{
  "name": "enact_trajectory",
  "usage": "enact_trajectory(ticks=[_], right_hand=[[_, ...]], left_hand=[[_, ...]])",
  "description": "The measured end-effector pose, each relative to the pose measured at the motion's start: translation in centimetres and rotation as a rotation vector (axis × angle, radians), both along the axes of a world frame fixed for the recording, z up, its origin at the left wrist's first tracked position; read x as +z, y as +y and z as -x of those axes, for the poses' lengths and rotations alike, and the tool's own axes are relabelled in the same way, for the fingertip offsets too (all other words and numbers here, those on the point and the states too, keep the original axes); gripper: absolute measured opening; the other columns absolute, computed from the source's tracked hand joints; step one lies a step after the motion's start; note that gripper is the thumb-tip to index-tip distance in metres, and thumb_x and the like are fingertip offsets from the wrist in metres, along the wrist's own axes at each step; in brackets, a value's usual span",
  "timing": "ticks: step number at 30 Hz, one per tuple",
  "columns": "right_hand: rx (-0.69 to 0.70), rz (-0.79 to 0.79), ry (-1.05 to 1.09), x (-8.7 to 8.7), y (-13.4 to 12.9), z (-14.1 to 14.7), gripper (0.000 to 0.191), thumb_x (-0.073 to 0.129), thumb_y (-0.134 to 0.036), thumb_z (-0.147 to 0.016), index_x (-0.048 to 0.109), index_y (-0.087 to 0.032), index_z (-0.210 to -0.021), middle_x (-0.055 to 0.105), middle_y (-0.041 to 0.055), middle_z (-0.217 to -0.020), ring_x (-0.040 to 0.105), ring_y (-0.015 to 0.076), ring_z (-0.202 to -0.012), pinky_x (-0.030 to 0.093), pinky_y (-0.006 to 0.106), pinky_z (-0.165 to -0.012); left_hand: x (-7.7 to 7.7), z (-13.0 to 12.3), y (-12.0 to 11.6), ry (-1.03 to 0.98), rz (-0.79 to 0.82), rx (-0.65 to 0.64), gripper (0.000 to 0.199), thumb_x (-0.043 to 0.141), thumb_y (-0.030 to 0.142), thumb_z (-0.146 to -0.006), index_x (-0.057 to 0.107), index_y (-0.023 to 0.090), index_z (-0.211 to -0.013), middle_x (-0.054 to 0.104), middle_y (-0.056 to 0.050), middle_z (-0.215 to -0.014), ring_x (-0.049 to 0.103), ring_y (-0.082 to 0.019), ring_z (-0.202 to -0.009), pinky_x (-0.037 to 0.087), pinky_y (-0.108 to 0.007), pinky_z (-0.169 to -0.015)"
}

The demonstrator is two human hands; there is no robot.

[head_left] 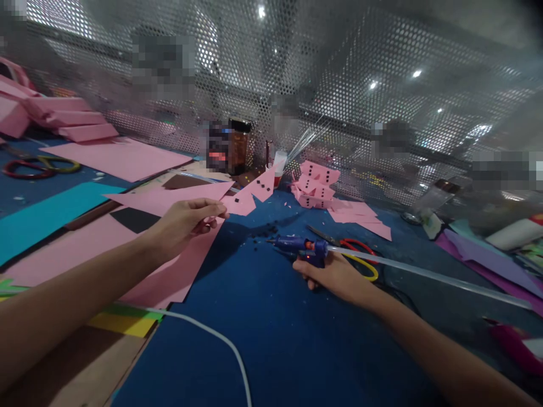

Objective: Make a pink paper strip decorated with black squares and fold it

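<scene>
My left hand (186,223) is closed on a pink paper cutout (244,202) dotted with small black squares, held above the blue table (263,339). In my right hand (322,274) is a blue glue gun (299,247), its nozzle aimed left and a small red light glowing on it. A long clear glue stick (403,268) sticks out of its back end. Loose black bits (267,230) lie on the table by the nozzle. Behind the gun rest scissors (360,257) with red and yellow handles, partly covered by my right hand.
Dotted pink paper pieces (316,183) are stacked beyond the gun. Pink sheets (119,158) and a teal sheet (63,212) lie at left, near another pair of scissors (42,167). A white cord (212,330) crosses the front. Purple paper (492,263) is at right; a perforated metal screen (339,85) stands behind.
</scene>
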State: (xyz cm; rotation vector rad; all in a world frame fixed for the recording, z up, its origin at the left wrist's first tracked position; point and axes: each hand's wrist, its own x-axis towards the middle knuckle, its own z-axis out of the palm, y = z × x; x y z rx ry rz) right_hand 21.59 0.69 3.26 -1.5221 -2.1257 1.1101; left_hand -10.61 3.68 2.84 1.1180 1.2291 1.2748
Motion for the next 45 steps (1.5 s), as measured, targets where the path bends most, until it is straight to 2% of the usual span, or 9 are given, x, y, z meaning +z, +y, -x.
enact_trajectory(ticks=[4,10,19,23,27,32,36,41,45], right_hand=[[-0.02,-0.007,0.025,0.4,-1.5,-0.3,0.048,0.056,-0.064,-0.085,0.066,-0.02,-0.103,0.066,0.0013,-0.072,0.061,0.0144,-0.061,0.046,0.026,-0.058],[-0.045,-0.054,0.027,1.4,-3.6,-0.8,0.043,0.054,-0.061,-0.088,0.066,-0.021,-0.098,0.066,0.0005,-0.071,0.062,0.0144,-0.065,0.046,0.027,-0.063],[-0.078,-0.038,0.155,0.8,-3.4,-0.3,0.037,0.059,-0.056,-0.087,0.065,-0.019,-0.09,0.064,0.0006,-0.072,0.059,0.0126,-0.062,0.046,0.025,-0.061],[-0.109,-0.044,0.133,0.4,-3.7,-0.5,0.041,0.059,-0.06,-0.086,0.065,-0.02,-0.093,0.064,0.0003,-0.072,0.059,0.0128,-0.061,0.045,0.025,-0.058],[-0.095,-0.063,0.15,0.8,-4.3,-0.4,0.039,0.059,-0.058,-0.086,0.064,-0.021,-0.093,0.063,-0.0008,-0.069,0.059,0.0131,-0.062,0.043,0.023,-0.054],[-0.053,-0.161,0.197,1.9,-4.8,0.2,0.028,0.063,-0.049,-0.086,0.058,-0.022,-0.088,0.058,-0.0028,-0.07,0.058,0.0121,-0.061,0.043,0.021,-0.054],[0.015,-0.273,0.137,1.8,-4.7,0.1,0.023,0.061,-0.045,-0.088,0.057,-0.022,-0.091,0.056,-0.0029,-0.07,0.051,0.011,-0.058,0.038,0.021,-0.051],[0.063,-0.419,0.055,1.2,-4.2,-0.3,0.018,0.06,-0.038,-0.088,0.059,-0.022,-0.096,0.063,0.0001,-0.082,0.056,0.0134,-0.065,0.042,0.023,-0.06],[0.153,-0.494,-0.018,1.4,-3.8,-0.4,0.015,0.059,-0.023,-0.084,0.062,-0.023,-0.098,0.065,0.0025,-0.092,0.062,0.0175,-0.079,0.044,0.025,-0.071]], left_hand=[[0.0,-0.7,-0.4,0.065,0.011,-0.008,0.023,0.078,0.037,-0.072,0.072,0.016,-0.079,0.068,-0.007,-0.085,0.047,-0.008,-0.06,0.035,-0.019,-0.049],[0.5,-1.9,-1.7,0.202,0.001,-0.09,0.024,0.073,0.041,-0.075,0.07,0.018,-0.082,0.07,-0.004,-0.086,0.049,-0.01,-0.06,0.034,-0.022,-0.052],[1.1,-2.6,-2.2,0.23,-0.003,-0.087,0.024,0.075,0.039,-0.07,0.069,0.017,-0.079,0.069,-0.003,-0.081,0.049,-0.01,-0.06,0.033,-0.023,-0.052],[1.0,-2.9,-2.7,0.257,-0.003,-0.157,0.022,0.072,0.038,-0.072,0.069,0.018,-0.08,0.07,-0.002,-0.079,0.051,-0.011,-0.06,0.034,-0.023,-0.053],[1.0,-3.4,-3.2,0.279,0.001,-0.213,0.024,0.071,0.041,-0.074,0.069,0.018,-0.083,0.07,-0.003,-0.082,0.052,-0.012,-0.061,0.034,-0.024,-0.053],[1.2,-3.9,-3.4,0.293,0.008,-0.254,0.028,0.071,0.045,-0.075,0.069,0.018,-0.082,0.071,-0.005,-0.082,0.052,-0.012,-0.059,0.033,-0.024,-0.051],[1.1,-4.1,-3.3,0.295,0.025,-0.228,0.03,0.073,0.047,-0.07,0.069,0.018,-0.078,0.072,-0.004,-0.078,0.051,-0.012,-0.055,0.031,-0.023,-0.049],[0.9,-4.1,-3.2,0.299,0.046,-0.249,0.031,0.073,0.048,-0.07,0.069,0.018,-0.079,0.072,-0.005,-0.078,0.052,-0.012,-0.054,0.031,-0.023,-0.047],[1.0,-4.0,-3.4,0.297,0.054,-0.264,0.027,0.074,0.044,-0.071,0.069,0.019,-0.08,0.071,-0.003,-0.077,0.052,-0.011,-0.055,0.032,-0.022,-0.048]])
